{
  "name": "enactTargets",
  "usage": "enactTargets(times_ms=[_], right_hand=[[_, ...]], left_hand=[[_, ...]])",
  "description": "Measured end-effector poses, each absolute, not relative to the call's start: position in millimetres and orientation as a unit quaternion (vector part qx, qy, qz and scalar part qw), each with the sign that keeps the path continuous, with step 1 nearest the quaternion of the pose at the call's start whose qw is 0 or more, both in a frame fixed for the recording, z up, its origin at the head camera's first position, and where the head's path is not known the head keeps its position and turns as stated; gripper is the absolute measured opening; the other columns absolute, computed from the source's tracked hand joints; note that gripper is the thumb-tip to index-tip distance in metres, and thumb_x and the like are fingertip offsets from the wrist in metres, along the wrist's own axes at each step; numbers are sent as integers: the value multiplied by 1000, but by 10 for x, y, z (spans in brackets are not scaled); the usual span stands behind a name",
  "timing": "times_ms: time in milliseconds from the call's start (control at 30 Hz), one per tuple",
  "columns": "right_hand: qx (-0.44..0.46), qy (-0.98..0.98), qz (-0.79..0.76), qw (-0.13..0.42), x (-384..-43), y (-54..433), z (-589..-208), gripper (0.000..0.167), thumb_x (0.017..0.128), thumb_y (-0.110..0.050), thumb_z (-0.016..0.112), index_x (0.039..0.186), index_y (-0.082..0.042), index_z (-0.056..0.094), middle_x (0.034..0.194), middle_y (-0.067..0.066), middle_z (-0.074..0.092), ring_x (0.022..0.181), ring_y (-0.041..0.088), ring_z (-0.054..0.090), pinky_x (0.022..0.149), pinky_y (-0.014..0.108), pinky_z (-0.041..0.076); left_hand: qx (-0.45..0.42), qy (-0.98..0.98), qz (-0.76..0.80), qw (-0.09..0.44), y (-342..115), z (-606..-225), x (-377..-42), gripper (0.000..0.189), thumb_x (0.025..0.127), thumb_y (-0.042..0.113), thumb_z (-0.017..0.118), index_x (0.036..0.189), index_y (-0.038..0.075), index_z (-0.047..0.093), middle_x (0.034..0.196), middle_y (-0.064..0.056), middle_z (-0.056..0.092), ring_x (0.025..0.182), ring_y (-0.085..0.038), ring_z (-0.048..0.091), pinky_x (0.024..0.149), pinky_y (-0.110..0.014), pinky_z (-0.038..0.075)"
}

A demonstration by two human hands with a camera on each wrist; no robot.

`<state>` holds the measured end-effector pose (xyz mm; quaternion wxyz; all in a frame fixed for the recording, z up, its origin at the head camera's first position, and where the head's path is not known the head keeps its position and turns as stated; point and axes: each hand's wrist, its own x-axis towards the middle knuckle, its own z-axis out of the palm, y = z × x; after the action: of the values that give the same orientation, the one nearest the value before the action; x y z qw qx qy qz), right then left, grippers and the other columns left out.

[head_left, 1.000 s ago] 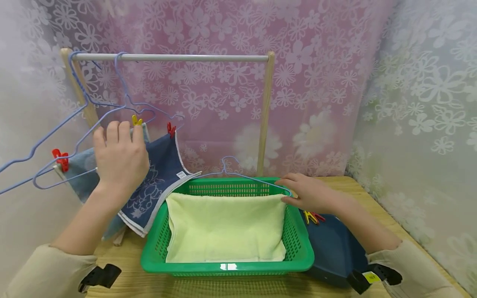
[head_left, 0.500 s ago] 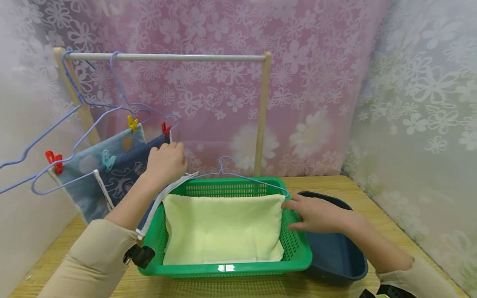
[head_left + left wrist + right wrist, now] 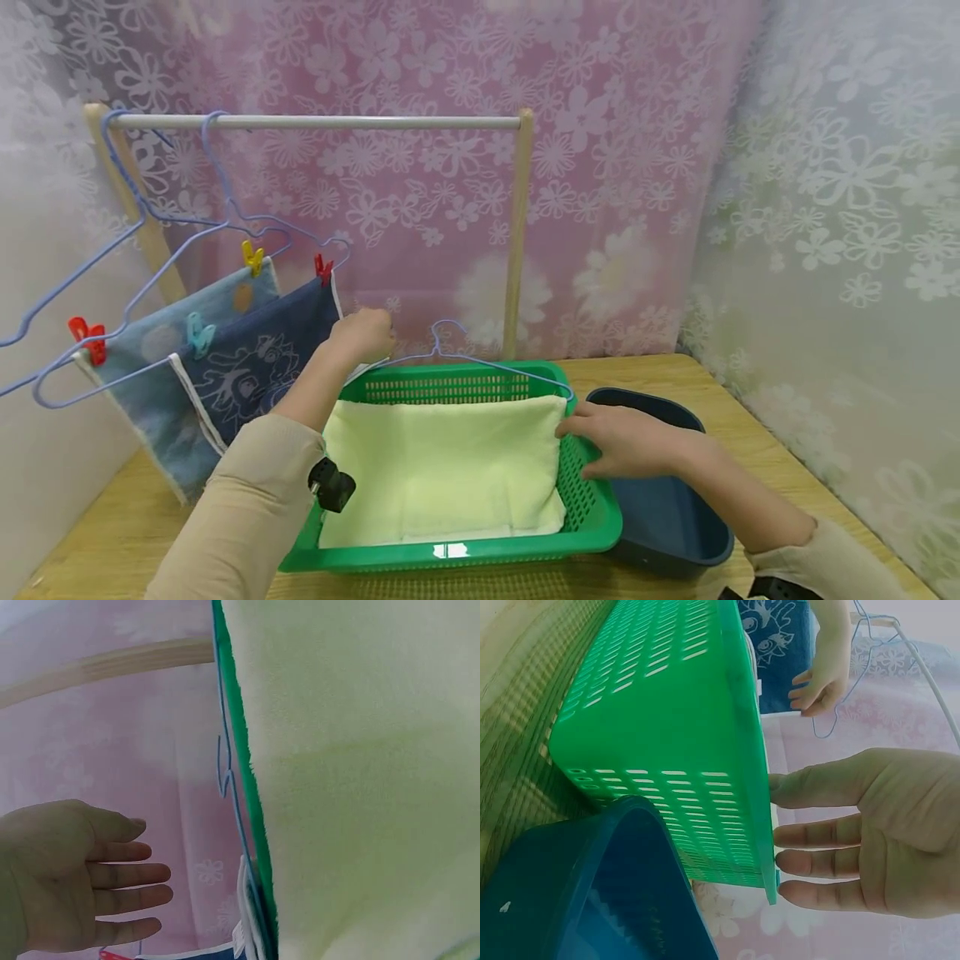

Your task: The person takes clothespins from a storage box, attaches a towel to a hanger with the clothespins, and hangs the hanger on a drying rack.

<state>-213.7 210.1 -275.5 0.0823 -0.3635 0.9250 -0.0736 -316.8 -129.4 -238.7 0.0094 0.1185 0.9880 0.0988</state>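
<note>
My left hand (image 3: 363, 335) is in the air beyond the basket's back left corner, beside the dark blue towel (image 3: 255, 367). The left wrist view shows its fingers extended, palm bare. Over the right rim of the green basket (image 3: 540, 547), my right hand (image 3: 622, 437) has straight fingers; in the right wrist view its fingertips are right at the rim. A pale yellow towel (image 3: 442, 475) lies folded in the basket. Along the back rim leans a blue wire hanger (image 3: 437, 346). A red clip (image 3: 322, 268) and a teal clip (image 3: 200, 335) hold the dark towel on another hanger.
A wooden rack with a white rod (image 3: 337, 122) carries two hangers at its left end. Behind the dark towel hangs a light blue towel (image 3: 150, 400) with red and yellow clips. A navy bin (image 3: 671, 529) stands at the basket's right, on the wooden table (image 3: 731, 442).
My left hand has moved right and down, away from the dark towel's clipped left edge, uncovering the teal clip. The right hand has shifted slightly down from the hanger's end.
</note>
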Motion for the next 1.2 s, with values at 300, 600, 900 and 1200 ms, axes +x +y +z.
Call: enactTargets(times_ms=[300,600,900,1200], right_hand=[[-360,925,-79,87,-2107,2116,-2770,44,80,-20,73,120,-11,57,116,5,49,92,19,56,72,30,46],[-353,929,-68,89,-2113,2143,-2783,44,80,-21,73,120,-11,58,115,3,50,91,16,55,72,30,46],[-354,931,-50,77,-2138,2134,-2779,42,80,-23,72,119,-12,59,111,1,50,90,14,54,72,30,45],[-356,930,-42,75,-2138,2133,-2781,43,80,-23,73,119,-11,59,110,1,50,89,14,54,71,29,45]], left_hand=[[141,982,113,60,-1199,-2562,-3322,19,90,6,47,103,-2,59,90,-12,59,77,-23,52,66,-36,43],[180,976,44,112,-1090,-2670,-3394,33,96,10,41,123,-4,53,125,-21,52,121,-38,43,97,-47,37],[147,986,-14,79,-1091,-2697,-3374,28,90,6,49,115,3,61,122,-20,55,111,-36,52,84,-56,43],[153,986,-57,34,-1131,-2751,-3419,20,87,5,51,103,4,65,110,-19,59,98,-36,58,75,-54,47]])
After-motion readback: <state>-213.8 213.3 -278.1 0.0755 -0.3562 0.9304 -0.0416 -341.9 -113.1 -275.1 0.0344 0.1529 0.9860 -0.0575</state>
